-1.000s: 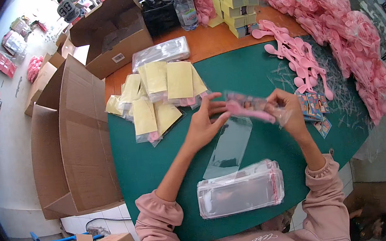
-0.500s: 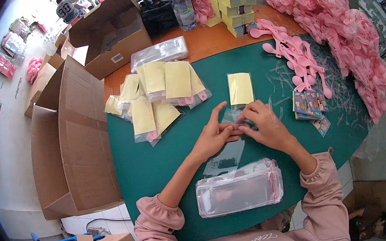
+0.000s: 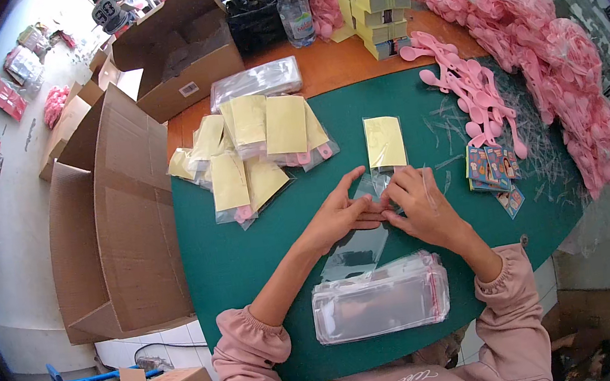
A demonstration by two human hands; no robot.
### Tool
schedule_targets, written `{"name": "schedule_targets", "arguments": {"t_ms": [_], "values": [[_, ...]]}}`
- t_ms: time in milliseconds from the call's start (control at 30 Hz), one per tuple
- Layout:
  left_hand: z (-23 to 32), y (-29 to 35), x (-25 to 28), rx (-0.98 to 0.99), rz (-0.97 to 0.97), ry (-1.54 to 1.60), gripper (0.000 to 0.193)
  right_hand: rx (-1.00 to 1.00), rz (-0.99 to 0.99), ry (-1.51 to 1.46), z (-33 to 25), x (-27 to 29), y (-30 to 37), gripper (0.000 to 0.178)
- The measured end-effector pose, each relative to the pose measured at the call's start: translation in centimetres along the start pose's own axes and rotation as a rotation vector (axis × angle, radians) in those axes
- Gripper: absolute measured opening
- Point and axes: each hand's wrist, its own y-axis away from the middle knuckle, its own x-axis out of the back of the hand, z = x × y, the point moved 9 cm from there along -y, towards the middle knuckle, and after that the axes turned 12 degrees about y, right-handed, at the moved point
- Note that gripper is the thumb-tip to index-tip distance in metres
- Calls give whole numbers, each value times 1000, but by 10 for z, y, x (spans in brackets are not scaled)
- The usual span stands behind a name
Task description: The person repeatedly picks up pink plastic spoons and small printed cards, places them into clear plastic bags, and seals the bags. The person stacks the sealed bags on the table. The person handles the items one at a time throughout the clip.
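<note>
A clear plastic bag with a yellow card [image 3: 385,142] in its far end lies on the green mat, just beyond my hands. My left hand [image 3: 339,214] has its index finger stretched away from me, while its thumb and other fingers press together at the bag's near end. My right hand [image 3: 421,203] is curled, its fingertips pinching the same end close to the left fingertips. A thin strip of clear film shows along the right hand. Another clear sleeve [image 3: 356,252] lies below my hands, partly over a stack of clear plastic bags [image 3: 381,306].
Packed bags with yellow cards [image 3: 287,123] lie at left, before more clear bags [image 3: 256,83]. Pink spoons [image 3: 476,92], printed cards [image 3: 489,167] and film scraps lie at right, beside a bulky row of bagged spoons [image 3: 570,77]. Card stacks [image 3: 380,12], a bottle [image 3: 295,15] and cardboard boxes [image 3: 137,232] stand around.
The whole view has shifted slightly. Both hands stay at the bag's near end, with the right fingers moved a little and curled more closely over the film.
</note>
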Motion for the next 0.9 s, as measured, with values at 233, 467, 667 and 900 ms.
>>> {"name": "schedule_targets", "arguments": {"t_ms": [233, 467, 667, 900], "values": [[4, -3, -2, -109, 107, -67, 47, 56, 69, 176, -11, -2, 2, 18], [17, -7, 13, -321, 294, -51, 28, 22, -30, -222, 1, 15, 1, 15], [13, -3, 14, -290, 190, -81, 13, -200, -201, -721, 93, 82, -2, 10], [6, -6, 5, -203, 135, -284, 17, -276, -136, -1478, 248, 113, -3, 17]]}}
